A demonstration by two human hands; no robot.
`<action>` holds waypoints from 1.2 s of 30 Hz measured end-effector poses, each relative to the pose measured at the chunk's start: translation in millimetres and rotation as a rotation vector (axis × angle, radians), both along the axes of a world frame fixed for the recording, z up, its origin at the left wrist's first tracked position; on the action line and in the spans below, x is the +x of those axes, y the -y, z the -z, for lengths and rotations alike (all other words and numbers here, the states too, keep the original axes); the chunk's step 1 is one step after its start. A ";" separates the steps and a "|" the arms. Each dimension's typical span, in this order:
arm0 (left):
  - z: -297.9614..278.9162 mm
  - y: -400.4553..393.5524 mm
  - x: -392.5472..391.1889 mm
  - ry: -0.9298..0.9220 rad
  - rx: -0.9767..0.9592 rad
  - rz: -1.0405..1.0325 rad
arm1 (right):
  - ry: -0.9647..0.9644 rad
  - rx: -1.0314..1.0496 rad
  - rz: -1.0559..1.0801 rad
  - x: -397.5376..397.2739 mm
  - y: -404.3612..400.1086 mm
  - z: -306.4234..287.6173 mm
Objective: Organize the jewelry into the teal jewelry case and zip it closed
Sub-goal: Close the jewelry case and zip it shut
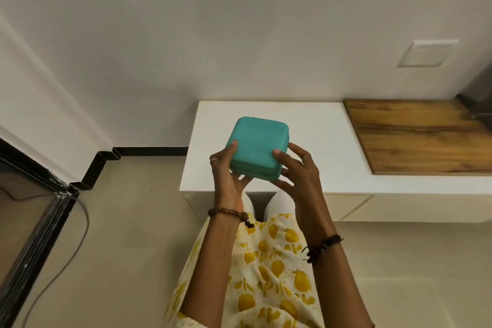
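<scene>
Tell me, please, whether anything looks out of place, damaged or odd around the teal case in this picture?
Nothing looks damaged or spilled. The teal jewelry case is closed and held tilted above the white cabinet top by the left hand and right hand. One oddity: no loose jewelry is visible anywhere.

We see a white desk (314, 125) standing against the pale wall, its left end stopping short of the corner of the room. On its right part lies a wooden board (418, 136), flat, its far edge at the wall and its near edge set back from the desk's front edge. At the far right a dark, blurred object (479, 98) sits beyond the board; we cannot tell what it is. Below the desk top run pale drawer fronts (372, 206). The desk stands on a beige floor (127, 221), where a grey cable (80, 221) trails at the left.
</scene>
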State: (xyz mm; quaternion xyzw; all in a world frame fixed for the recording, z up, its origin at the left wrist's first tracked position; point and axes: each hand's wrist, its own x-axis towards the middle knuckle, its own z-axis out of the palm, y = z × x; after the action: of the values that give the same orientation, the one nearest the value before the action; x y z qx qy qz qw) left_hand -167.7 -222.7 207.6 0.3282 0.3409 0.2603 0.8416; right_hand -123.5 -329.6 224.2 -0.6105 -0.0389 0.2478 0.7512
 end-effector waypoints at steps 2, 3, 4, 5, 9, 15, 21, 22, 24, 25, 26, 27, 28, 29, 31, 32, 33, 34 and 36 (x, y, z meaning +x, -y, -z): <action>11.2 -11.0 0.1 -0.045 0.049 0.034 | 0.004 -0.017 -0.016 10.8 -4.1 6.7; 16.7 -15.6 0.7 -0.069 0.079 0.058 | 0.006 -0.033 -0.019 16.3 -7.2 11.5; 22.8 -20.3 2.7 -0.083 0.100 0.081 | 0.001 -0.044 -0.017 22.7 -12.1 17.4; 28.0 -24.6 5.3 -0.086 0.110 0.100 | -0.011 -0.049 -0.012 29.5 -17.1 24.0; 57.1 -49.2 22.8 -0.119 0.183 0.196 | -0.045 -0.080 -0.065 60.1 -37.4 61.2; 100.8 -83.6 54.3 -0.279 0.475 0.275 | -0.039 -0.182 -0.151 107.5 -61.5 119.0; 150.7 -120.4 84.8 -0.407 0.537 0.261 | 0.105 -0.279 -0.225 141.5 -99.7 168.2; 157.4 -127.0 89.8 -0.426 0.543 0.261 | 0.157 -0.310 -0.234 146.8 -107.8 176.5; 170.2 -140.6 98.5 -0.440 0.539 0.267 | 0.265 -0.388 -0.247 156.6 -122.1 193.7; 175.5 -147.2 101.7 -0.451 0.543 0.270 | 0.310 -0.432 -0.254 160.5 -127.9 201.9; 180.9 -155.7 105.6 -0.461 0.563 0.271 | 0.354 -0.468 -0.260 164.3 -134.6 209.7; 184.4 -164.1 109.0 -0.469 0.595 0.278 | 0.392 -0.502 -0.272 167.0 -140.8 216.8; 188.0 -172.8 112.6 -0.478 0.629 0.285 | 0.430 -0.530 -0.280 168.4 -146.6 222.8; 191.4 -181.7 116.2 -0.490 0.658 0.299 | 0.464 -0.562 -0.287 169.0 -152.7 228.9; 196.6 -197.0 122.7 -0.504 0.689 0.319 | 0.513 -0.597 -0.280 170.8 -164.8 237.8; 200.2 -204.1 126.1 -0.505 0.698 0.324 | 0.531 -0.605 -0.269 173.1 -171.4 240.5; 202.5 -209.7 128.9 -0.515 0.704 0.329 | 0.550 -0.622 -0.264 175.3 -177.7 240.0; 204.4 -215.4 131.8 -0.523 0.707 0.324 | 0.574 -0.636 -0.259 178.6 -184.9 241.1; 206.4 -223.6 136.6 -0.536 0.709 0.308 | 0.606 -0.668 -0.260 186.1 -196.8 242.7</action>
State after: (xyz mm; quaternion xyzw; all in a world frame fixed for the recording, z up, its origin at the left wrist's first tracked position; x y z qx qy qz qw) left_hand -31.2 0.9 1.2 0.6979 0.3836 0.1389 0.5887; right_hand 62.6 -132.8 -18.5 -0.8539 -0.2506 0.1492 0.4311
